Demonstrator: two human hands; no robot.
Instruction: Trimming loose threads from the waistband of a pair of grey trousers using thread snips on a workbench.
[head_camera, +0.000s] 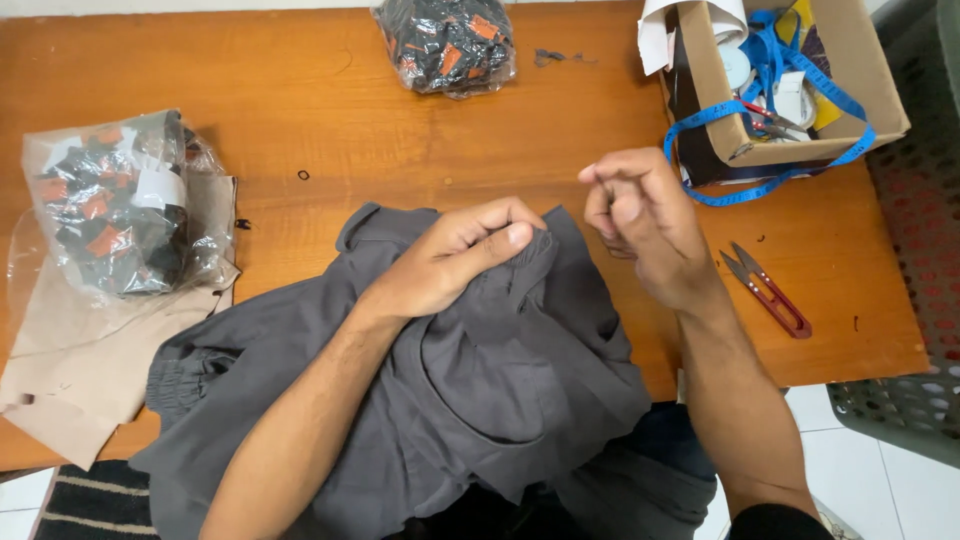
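Head view, looking down: the grey garment (470, 390) is bunched at the near edge of the wooden counter (300, 110), spilling off toward the lap. Its long axis runs roughly left to right, collar end up toward the far side. The left hand (450, 260) sits on top of the garment, fingers (505, 235) pressed together, pinching a fold of the fabric. The right hand (650, 225) hovers just right of the garment, fingers curled tight together; can't tell if they hold anything. Right of the garment lie red thread snips (768, 290), pointing up-left. Past them is a cardboard box (790, 80) with a blue tape measure (770, 175) hanging out. Left of the garment sits a plastic bag of small packets (120, 210) on beige cloth (90, 370); another bag (447, 42) is beyond it.
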